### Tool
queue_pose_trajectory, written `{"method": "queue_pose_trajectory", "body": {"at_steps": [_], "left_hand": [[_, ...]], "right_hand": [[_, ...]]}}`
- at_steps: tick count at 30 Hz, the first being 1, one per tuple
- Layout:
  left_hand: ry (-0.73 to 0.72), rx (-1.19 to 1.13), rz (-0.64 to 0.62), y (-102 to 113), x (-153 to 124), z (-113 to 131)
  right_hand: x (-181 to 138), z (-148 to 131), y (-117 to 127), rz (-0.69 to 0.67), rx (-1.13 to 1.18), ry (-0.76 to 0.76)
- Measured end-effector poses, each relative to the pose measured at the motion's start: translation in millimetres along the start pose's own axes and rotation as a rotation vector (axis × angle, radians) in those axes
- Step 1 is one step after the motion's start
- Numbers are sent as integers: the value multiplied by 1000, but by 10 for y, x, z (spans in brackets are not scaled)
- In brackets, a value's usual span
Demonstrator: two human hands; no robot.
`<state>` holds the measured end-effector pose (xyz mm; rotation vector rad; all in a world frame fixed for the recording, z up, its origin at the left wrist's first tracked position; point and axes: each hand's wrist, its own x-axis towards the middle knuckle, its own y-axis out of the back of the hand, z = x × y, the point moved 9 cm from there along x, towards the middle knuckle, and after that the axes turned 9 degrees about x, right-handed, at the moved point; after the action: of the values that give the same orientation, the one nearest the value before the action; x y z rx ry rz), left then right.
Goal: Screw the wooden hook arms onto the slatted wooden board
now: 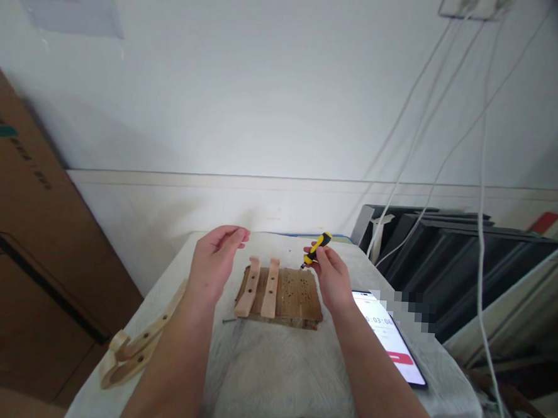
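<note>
My right hand (pixel 334 275) grips a short yellow and black screwdriver (pixel 317 248), its tip slanting down to the left above the wooden board's back edge. Raised left of the board, my left hand (pixel 216 259) has its thumb and fingers pinched together; anything between them is too small to make out. On the worn wooden board (pixel 296 305) lie two pale wooden hooks, the left hook (pixel 250 289) and the right hook (pixel 271 289), side by side with dark spots at their holes. Several small holes pit the board's right half. A screw (pixel 229 321) rests on the cloth by its front left corner.
More curved wooden hooks (pixel 128 354) lie at the table's left edge, partly behind my left forearm. A phone (pixel 393 348) showing a timer is on the right of the white cloth (pixel 273 372). White cables (pixel 483 183) hang at right; a large cardboard box (pixel 45 239) stands left.
</note>
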<state>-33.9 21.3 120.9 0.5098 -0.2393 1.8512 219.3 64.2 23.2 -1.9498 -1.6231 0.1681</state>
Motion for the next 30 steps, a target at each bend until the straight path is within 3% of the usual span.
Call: {"method": "queue_pose_trajectory", "body": {"at_steps": [5,8,11,14,19,21,24,30], "left_hand": [[-31,88,65,422,-149,150],[22,195,110,851,-304,136],[80,280,240,1411,-550,87],[118,323,366,1904,-825,-2],[194,381,469,2405,-1191,-212],[230,397,507,2528,-1322,-295],[265,479,449,2534,-1455,-436],[266,742,221,2239,-1546,-755]], "right_hand": [[-241,-196,-406,-87,66,-56],[-471,-318,-778,-145,114,-62],[-722,-335,-1175,-190,161,-65],[-976,-186,-1582,-263,229,-78],[-1380,422,-2045,-313,251,-221],[-1527,651,-2136,-324,212,-280],[-1695,856,-2175,-352,87,-330],[-1613,851,-1866,-232,-305,-139]]}}
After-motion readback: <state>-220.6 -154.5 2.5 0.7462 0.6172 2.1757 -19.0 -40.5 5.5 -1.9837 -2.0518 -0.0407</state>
